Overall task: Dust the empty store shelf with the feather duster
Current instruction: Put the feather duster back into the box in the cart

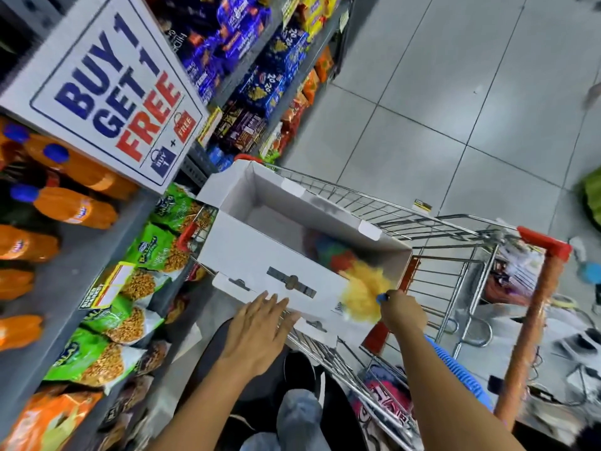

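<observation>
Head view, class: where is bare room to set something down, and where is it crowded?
Free: the white box's floor beyond the feather duster, and the trolley basket between box and red handle. Crowded: shelves of orange bottles and green snack bags.

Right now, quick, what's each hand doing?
Left hand: open, fingers flat on the white box, holding nothing.
Right hand: closed around the duster handle, feathers over the box edge.

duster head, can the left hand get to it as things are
Probably yes: the left hand lies open on the box flap, and the duster head sits just beside it with nothing between; the right hand holds the handle.
</observation>
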